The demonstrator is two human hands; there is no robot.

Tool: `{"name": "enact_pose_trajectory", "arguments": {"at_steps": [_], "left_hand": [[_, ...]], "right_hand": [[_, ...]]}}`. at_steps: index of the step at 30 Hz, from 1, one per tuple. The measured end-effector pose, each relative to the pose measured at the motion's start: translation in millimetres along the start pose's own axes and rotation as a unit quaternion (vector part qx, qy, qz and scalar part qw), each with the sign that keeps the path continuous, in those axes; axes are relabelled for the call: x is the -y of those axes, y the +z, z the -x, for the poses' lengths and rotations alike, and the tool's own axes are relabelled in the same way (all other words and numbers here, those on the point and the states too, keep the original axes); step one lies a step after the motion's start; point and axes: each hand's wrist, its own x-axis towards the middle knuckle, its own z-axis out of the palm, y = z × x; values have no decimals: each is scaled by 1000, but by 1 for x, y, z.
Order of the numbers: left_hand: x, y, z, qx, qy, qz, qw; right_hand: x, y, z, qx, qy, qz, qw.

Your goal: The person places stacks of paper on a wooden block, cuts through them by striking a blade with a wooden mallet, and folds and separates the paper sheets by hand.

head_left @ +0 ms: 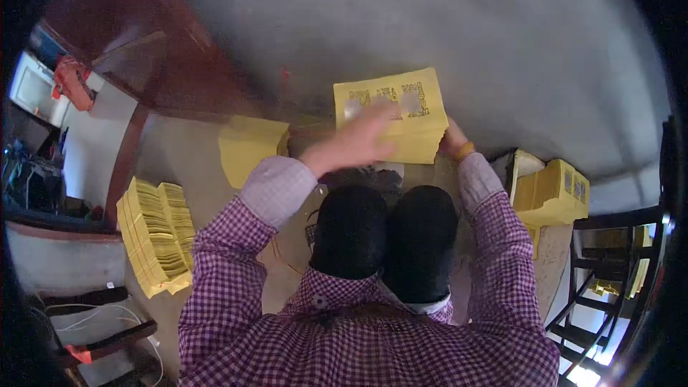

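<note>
A thick stack of yellow printed paper stands in front of my knees, its top sheet carrying dark printed figures and silvery patches. My left hand, slightly blurred, lies over the front left part of the stack with its fingers stretched out to the right. Against the right side of the stack rests my right hand, with an orange band at the wrist; its fingers are mostly hidden behind the paper.
More yellow paper lies left of the stack. Tied yellow bundles stand on the floor at the left. At the right, another yellow pile sits near a dark rack. A grey wall rises ahead.
</note>
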Motion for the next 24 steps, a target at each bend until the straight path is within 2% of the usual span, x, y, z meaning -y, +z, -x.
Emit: {"name": "enact_pose_trajectory", "arguments": {"at_steps": [1,2,3,4,5,7,8,10,11,14,15,16,17,18,20,21,22,24], "left_hand": [[9,-10,0,-65,-80,109,989],[29,-20,0,-171,-121,104,972],[49,-25,1,-276,-159,96,943],[54,-25,5,-276,-159,96,943],[58,-23,12,-185,-265,275,906],[79,-3,28,-38,-349,389,852],[88,6,27,-41,-349,386,853],[87,18,25,-34,-355,474,805],[86,19,27,-36,-357,474,804],[73,10,26,-19,-302,602,739],[75,9,28,-20,-302,602,739],[78,10,32,-33,-253,628,735],[81,12,36,-44,-203,652,729],[79,9,40,-45,-206,652,728],[66,4,48,-79,-115,416,899],[61,6,54,-56,-113,393,911],[64,16,59,-54,-114,395,910],[87,41,73,29,-162,332,929]], "right_hand": [[13,5,6,-23,59,2,998],[25,9,12,-24,60,0,998],[37,11,17,11,109,-47,993],[43,12,18,46,158,-93,982],[45,12,17,48,161,-92,981],[48,14,10,49,141,-13,989],[45,9,3,52,139,-13,989],[29,-3,-10,79,156,101,979],[22,-4,-11,81,158,101,979],[13,5,7,-36,91,96,990],[15,14,19,-50,-16,144,988],[12,19,30,-63,-120,188,973],[5,16,38,-28,-156,134,978],[4,19,47,-27,-154,133,979],[8,27,70,66,-217,173,958],[4,23,79,88,-167,182,965],[-8,2,77,86,-166,182,965],[-41,-52,60,225,-80,91,967]]}}
